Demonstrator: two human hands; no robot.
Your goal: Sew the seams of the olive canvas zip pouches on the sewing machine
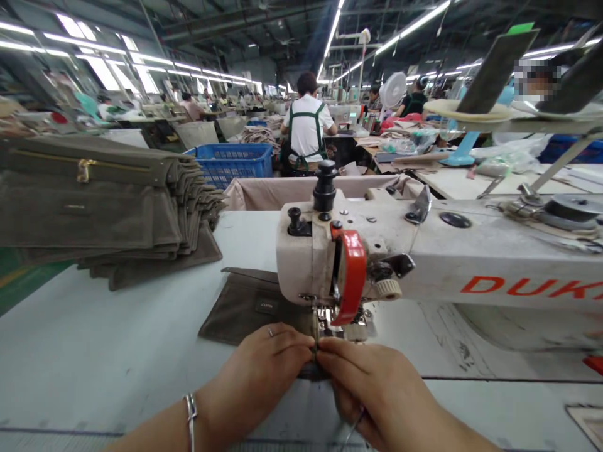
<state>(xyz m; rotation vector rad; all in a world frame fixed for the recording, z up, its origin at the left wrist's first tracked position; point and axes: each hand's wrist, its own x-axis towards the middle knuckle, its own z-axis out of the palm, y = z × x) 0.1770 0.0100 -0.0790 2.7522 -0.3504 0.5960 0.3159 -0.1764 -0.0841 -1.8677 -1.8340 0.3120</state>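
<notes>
An olive fabric piece (245,307) lies under the head of a white sewing machine (424,257), close to its presser foot (330,320). My left hand (257,373), with a ring and a wrist bracelet, pinches the near edge of the fabric just left of the needle. My right hand (377,392) pinches the same edge from the right, fingertips meeting the left hand's. Both hands are closed on the fabric in front of the red guard (351,276).
A tall stack of folded olive zip pouches (103,207) sits at the left on the grey table (94,351). Behind are a blue crate (233,160), a cloth bin, a person in a white shirt (305,122) seated at another station, and thread stands at right.
</notes>
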